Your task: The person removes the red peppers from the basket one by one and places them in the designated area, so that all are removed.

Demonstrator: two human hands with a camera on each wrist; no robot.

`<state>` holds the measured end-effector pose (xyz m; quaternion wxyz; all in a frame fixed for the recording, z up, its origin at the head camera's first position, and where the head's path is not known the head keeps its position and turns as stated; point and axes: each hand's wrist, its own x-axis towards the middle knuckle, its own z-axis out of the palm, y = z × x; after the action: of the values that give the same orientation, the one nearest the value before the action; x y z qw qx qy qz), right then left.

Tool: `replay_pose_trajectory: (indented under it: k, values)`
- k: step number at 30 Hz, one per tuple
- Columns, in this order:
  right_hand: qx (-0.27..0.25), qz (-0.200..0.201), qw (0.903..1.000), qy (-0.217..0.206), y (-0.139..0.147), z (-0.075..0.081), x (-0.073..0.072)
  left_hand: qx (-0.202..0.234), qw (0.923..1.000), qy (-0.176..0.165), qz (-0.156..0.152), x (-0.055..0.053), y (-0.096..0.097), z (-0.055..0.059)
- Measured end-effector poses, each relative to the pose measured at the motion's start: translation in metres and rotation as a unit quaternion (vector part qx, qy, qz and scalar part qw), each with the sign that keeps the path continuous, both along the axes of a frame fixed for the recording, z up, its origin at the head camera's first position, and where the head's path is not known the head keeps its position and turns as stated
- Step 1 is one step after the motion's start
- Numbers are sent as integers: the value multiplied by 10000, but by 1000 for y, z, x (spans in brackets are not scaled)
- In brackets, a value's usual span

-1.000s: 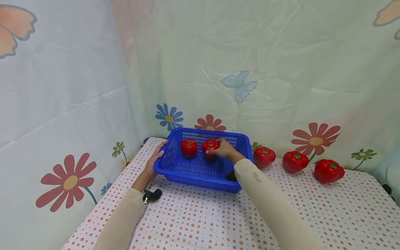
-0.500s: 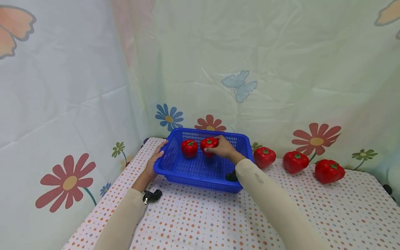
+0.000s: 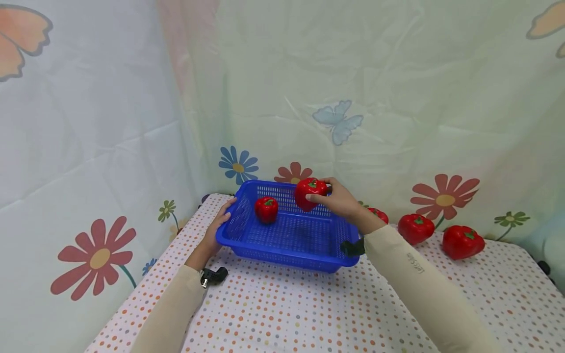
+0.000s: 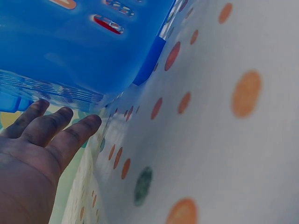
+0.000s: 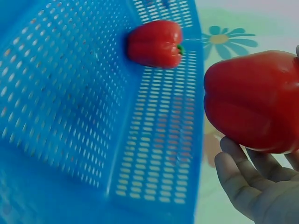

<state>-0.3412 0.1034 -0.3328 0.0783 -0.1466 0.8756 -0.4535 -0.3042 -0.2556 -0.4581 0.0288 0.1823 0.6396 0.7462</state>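
Note:
My right hand (image 3: pixel 344 200) grips a red bell pepper (image 3: pixel 309 193) with a green stem, lifted above the back right part of a blue plastic basket (image 3: pixel 282 261). In the right wrist view the held pepper (image 5: pixel 254 100) is beside the basket's perforated wall, above the rim, with fingers beneath it. Another red bell pepper (image 3: pixel 267 210) lies inside the basket toward the left. My left hand (image 3: pixel 216 231) rests along the basket's left side. From the left wrist, its fingers (image 4: pixel 74 137) look nearly straight against the outer wall; the thumb is hidden.
To the right of the basket, several more red bell peppers (image 3: pixel 416 228) sit in a row on the dotted tablecloth (image 3: pixel 282 314), the nearest partly hidden by my right arm. A flower-printed curtain (image 3: pixel 379 98) hangs close behind and at the left.
My right hand has raised the bell pepper from inside the basket and carried it up and to the right. My left hand, the basket and the other pepper in it have stayed put.

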Motion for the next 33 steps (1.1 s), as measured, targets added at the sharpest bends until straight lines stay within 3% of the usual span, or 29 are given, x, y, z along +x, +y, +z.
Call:
replay_pose_trajectory:
  k: [6, 15, 21, 27, 33]
  values:
    - [191, -146, 9996, 140, 38, 6, 25, 57, 10000, 37, -28, 0, 1, -3]
    - [-71, -487, 9987, 143, 81, -7, 69, 109, 9999, 38, 3, -7, -2, -10]
    - [91, -1021, 9936, 478, 108, -29, 91, 77, 10000, 41, -12, -8, -2, -11]
    - [389, -1419, 9845, 951, 129, -59, 101, 42, 10000, 41, -23, -8, -1, -10]
    - [809, -1359, 9857, 580, 135, -83, 99, 64, 10000, 55, -20, -6, -1, -8]
